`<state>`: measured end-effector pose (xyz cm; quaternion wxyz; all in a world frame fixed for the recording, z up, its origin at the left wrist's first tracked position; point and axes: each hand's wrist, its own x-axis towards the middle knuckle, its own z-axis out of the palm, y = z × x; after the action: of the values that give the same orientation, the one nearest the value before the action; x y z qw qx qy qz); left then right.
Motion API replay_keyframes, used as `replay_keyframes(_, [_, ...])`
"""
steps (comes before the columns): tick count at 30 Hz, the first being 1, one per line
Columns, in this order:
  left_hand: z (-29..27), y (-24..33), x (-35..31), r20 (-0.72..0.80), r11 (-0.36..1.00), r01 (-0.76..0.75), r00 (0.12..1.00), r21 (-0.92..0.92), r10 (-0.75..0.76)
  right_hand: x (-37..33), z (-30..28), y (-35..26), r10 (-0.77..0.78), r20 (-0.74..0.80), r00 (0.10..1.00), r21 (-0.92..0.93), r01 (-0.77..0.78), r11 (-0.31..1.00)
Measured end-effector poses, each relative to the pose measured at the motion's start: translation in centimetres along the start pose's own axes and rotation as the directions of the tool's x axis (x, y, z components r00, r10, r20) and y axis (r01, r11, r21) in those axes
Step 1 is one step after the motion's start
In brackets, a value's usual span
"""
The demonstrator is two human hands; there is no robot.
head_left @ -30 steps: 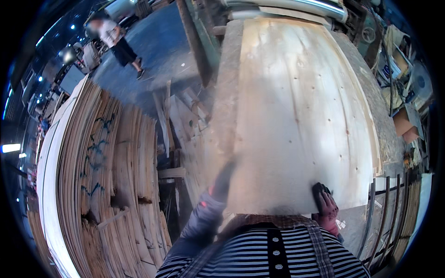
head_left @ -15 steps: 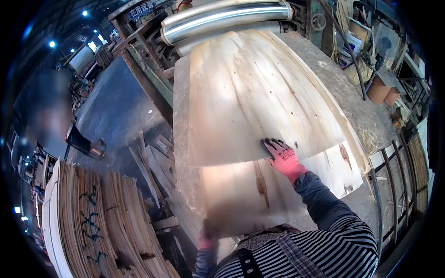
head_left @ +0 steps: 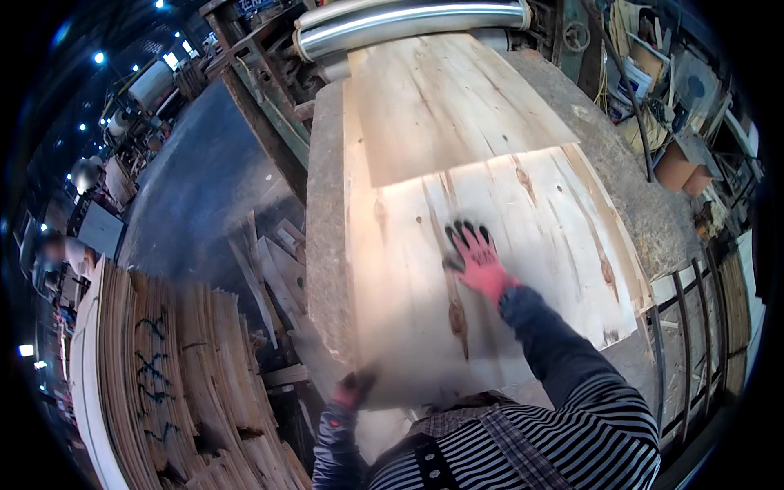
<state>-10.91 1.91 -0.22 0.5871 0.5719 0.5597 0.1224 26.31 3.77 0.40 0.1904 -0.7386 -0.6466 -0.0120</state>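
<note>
"Wood right up to the metal, I see. Is that far sheet [head_left: 457, 106] at the roller [head_left: 408, 30]?"

"Its far end reaches that spot, yes. Whether the roller has caught it, I can't tell from here. Its near end lies over the pale sheet [head_left: 523, 245], and both are on the surface [head_left: 645, 212]."

"So how much is done?"

"I'd call it partway. The far sheet looks laid up to the roller. The pale sheet lies uncovered over its nearer part, so I'd judge that one is left. Edges of lower sheets [head_left: 614, 229] show along its right side, so probably there's more after it."

"And who's holding what?"

"The right hand [head_left: 478, 260], gloved in pink with dark fingertips, is over the middle of the pale sheet, fingers spread, gripping nothing. I can't say how hard it presses, if at all."

"The other?"

"The left hand [head_left: 353, 389] is down at the pale sheet's near left corner. It's too blurred to tell whether it pinches the edge or only rests there. Anyway, the hands are well apart."

"What about that stack [head_left: 196, 359] on the left?"

"Layered wood, scribbled in dark green. It stands away from the surface, with loose strips [head_left: 278, 278] lying between."
</note>
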Motion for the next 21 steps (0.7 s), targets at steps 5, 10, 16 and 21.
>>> replay_keyframes(5, [-0.6,6.8,-3.6,0.07,0.906,-0.153,0.978,-0.396,0.196,-13.3,-4.4,-3.5,-0.157,0.207,0.966,0.285,0.094,0.954])
replay_keyframes(10, [1.2,8.3,-4.8,0.074,0.746,-0.376,0.868,-0.549,0.491,-22.1,-5.6,-4.7,-0.139,0.256,0.957,0.188,0.092,0.978])
replay_keyframes(16, [2.7,1.7,-1.7,-0.029,0.707,-0.534,0.807,-0.464,0.59,-23.7,-5.4,-6.0,0.033,0.149,0.988,0.067,-0.043,0.997])
replay_keyframes(21, [0.8,-2.0,0.7,-0.144,0.897,-0.437,0.885,0.068,0.443,-23.5,-5.3,-6.4,0.094,0.252,0.963,-0.049,-0.084,0.995])
